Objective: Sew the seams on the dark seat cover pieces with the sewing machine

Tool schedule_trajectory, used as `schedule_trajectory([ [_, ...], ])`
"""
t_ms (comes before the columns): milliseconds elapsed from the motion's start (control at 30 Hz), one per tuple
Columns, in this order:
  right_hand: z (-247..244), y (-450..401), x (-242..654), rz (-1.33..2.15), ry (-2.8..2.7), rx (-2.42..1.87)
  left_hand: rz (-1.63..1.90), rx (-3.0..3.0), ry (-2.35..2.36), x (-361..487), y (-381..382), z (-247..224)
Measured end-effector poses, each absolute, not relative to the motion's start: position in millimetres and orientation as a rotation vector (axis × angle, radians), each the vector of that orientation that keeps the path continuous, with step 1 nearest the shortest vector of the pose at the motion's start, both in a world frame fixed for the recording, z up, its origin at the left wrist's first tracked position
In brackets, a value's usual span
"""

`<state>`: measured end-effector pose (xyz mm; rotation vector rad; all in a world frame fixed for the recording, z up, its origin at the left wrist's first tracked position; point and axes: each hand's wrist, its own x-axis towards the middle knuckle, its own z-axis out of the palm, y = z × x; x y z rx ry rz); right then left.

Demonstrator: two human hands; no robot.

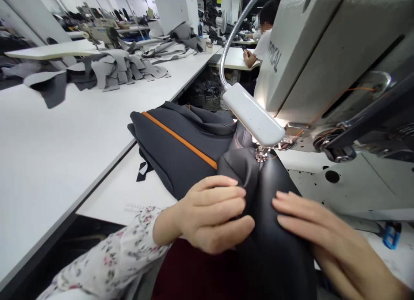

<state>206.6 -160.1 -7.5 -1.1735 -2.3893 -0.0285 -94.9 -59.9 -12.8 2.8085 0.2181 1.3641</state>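
1. The left hand (210, 213) comes in from the lower left in a floral sleeve (106, 257), with its wrist low and its fingers curled over a raised fold of a black leather panel (273, 235). This grip is closed on the fold, and the thumb is hidden behind the material.
2. The right hand (318, 233) reaches in from the lower right, with its fingers (291, 209) extended and lying flat on the leather. This grip is open and presses the surface without pinching it.
3. The panel lies across the person's dark red lap (194, 270) and rises to the presser foot (262, 153) of a sewing machine (310, 49). A line of orange stitching (239, 143) shows just behind the foot.
4. A dark textile piece with an orange stripe (181, 149) lies bunched beside the panel, on a white bench (123, 192) to the left of the machine.
5. A gooseneck lamp (252, 114) bends down over the needle area, its bright head just above the foot.
6. Farther along a long white bench (58, 162), grey cut pieces (119, 69) lie in overlapping heaps. Another sewing machine (97, 32) stands beyond them, and a co-worker in a white shirt (260, 45) sits at a bench in the background.
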Motion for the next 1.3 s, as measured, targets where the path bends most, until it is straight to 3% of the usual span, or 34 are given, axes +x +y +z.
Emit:
schedule_trajectory([
  [267, -11.7, -124.9, 212.9, -0.125, -2.544, -1.013, 1.075, 3.080, -0.234, -56.9, -36.0, -22.6],
  [533, -22.4, -116.1, 208.4, -0.265, -2.501, -0.989, 0.759, 3.163, 0.058, -63.0, -40.8, -6.6],
  [1300, -27.6, -89.7, 224.0, -0.350, -2.388, -0.995, 0.823, 3.145, 0.186, -58.5, -24.5, -15.0],
])
